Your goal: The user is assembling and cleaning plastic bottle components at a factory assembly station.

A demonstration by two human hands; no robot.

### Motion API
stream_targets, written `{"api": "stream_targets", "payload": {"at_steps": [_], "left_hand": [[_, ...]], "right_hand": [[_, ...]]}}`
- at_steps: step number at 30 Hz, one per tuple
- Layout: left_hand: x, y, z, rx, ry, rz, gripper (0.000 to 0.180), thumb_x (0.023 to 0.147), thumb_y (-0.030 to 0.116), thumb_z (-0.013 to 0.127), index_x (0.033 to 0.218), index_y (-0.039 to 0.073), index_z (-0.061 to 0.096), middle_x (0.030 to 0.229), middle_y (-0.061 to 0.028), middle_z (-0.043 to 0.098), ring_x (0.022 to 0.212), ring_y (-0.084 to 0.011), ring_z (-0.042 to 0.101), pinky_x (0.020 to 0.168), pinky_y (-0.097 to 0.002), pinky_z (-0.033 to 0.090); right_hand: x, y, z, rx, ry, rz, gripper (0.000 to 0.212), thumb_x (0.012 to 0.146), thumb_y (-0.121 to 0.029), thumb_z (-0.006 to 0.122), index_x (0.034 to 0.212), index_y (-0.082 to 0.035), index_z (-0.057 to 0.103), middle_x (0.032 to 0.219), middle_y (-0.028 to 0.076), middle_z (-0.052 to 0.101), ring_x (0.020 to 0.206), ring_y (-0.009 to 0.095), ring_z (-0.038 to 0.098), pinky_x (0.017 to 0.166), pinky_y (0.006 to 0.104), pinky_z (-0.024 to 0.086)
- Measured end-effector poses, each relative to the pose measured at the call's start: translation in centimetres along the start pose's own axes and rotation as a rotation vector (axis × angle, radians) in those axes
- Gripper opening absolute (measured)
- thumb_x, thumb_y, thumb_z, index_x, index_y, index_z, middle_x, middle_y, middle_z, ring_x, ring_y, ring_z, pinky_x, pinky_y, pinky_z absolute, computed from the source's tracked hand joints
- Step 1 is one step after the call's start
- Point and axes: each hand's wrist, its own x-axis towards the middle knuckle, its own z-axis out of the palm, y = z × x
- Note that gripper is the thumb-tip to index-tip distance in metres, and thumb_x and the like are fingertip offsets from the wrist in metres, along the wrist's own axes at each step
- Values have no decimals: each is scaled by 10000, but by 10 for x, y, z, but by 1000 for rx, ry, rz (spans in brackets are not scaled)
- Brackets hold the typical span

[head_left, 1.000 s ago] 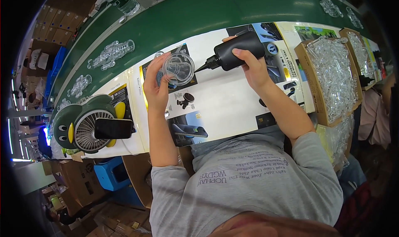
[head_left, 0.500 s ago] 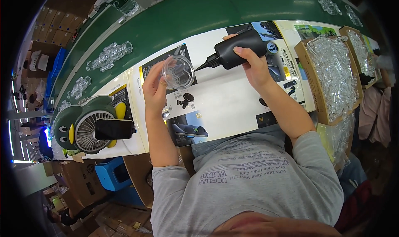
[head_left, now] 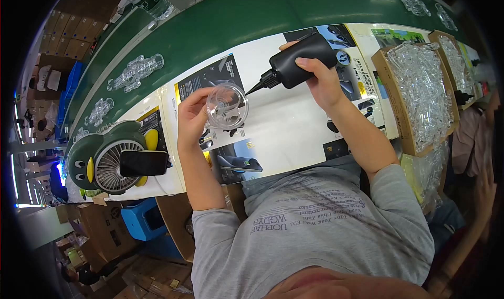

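Pointing left — black bottle point(head_left: 303, 61), long axis slanting toward cup point(head_left: 228, 106).

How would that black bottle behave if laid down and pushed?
The black bottle would probably roll, since its body looks round. Its smooth-looking sides might feel slippery. Its slim, tapered nozzle could bend if knocked.

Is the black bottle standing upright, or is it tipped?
Tipped: the right hand holds the black bottle sideways, its nozzle pointing left toward the clear cup-like piece in the left hand.
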Motion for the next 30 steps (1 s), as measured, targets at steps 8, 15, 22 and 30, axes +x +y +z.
{"api": "stream_targets", "payload": {"at_steps": [8, 15, 22, 30], "left_hand": [[-1, -3, -2, -145, -93, -132, 461, 730, 299, 709, 986, -67, 598, 863, -144, 651, 778, -207, 634, 718, -309, 503], [-1, -5, -7, -188, -298, -139, 313, 772, 154, 661, 995, -57, 602, 898, -147, 651, 813, -214, 635, 754, -310, 498], [-4, -3, -6, -256, -334, -222, 304, 768, 151, 668, 975, -65, 611, 876, -159, 651, 792, -230, 641, 736, -325, 511], [-1, 3, 3, -295, -403, -301, 377, 728, 237, 704, 889, -94, 619, 799, -186, 648, 716, -241, 644, 666, -329, 519]], "right_hand": [[0, -1, -1, 110, -67, -23, 284, 759, -110, 593, 1019, 3, 585, 956, 87, 623, 852, 142, 596, 768, 260, 471], [-1, -6, 0, -16, -139, -8, 385, 710, -162, 556, 1063, -13, 514, 1038, 117, 591, 914, 177, 575, 808, 300, 461], [-2, -5, -1, -28, -182, -10, 392, 704, -157, 558, 1066, -21, 497, 1057, 126, 590, 925, 185, 582, 821, 306, 468], [-2, -6, -2, -66, -224, 17, 402, 685, -172, 571, 1046, 3, 539, 1022, 124, 605, 883, 180, 599, 787, 290, 482]]}}
